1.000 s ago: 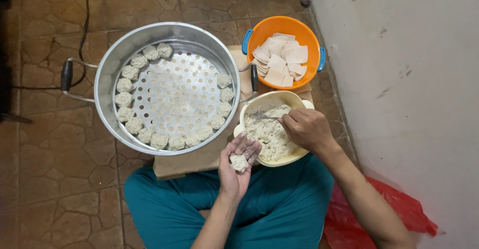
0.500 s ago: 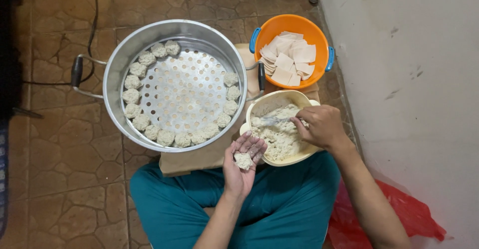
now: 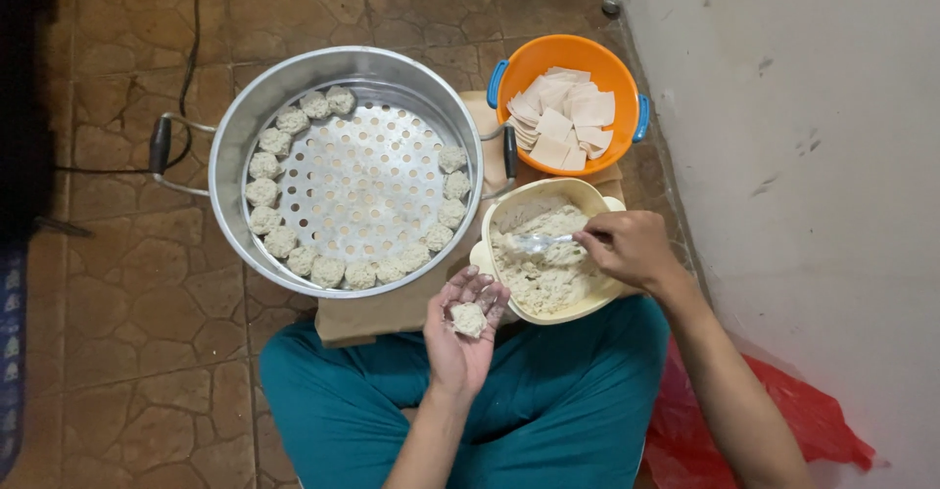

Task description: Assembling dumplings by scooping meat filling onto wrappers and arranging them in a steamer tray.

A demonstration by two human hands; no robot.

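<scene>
My left hand [image 3: 462, 337] lies palm up over my lap, cupping a small wrapper with a lump of pale filling [image 3: 468, 319] on it. My right hand [image 3: 632, 247] grips a clear spoon [image 3: 537, 242] whose bowl rests in the cream bowl [image 3: 596, 198] of minced filling [image 3: 544, 264]. A big metal steamer pot [image 3: 235, 146] stands to the left; several shaped dumplings [image 3: 284, 241] line the rim of its perforated tray. An orange bowl [image 3: 519, 58] behind holds a stack of square wrappers [image 3: 563, 117].
A wooden board [image 3: 367, 318] lies under the pot and bowls on the brown tiled floor. A white wall [image 3: 813, 156] runs along the right, with a red plastic bag [image 3: 783, 420] at its foot. A black cable [image 3: 191, 48] crosses the floor at upper left.
My right hand has shifted off the filling bowl's right edge and now holds the spoon out over the filling. My left hand keeps the filled wrapper in place.
</scene>
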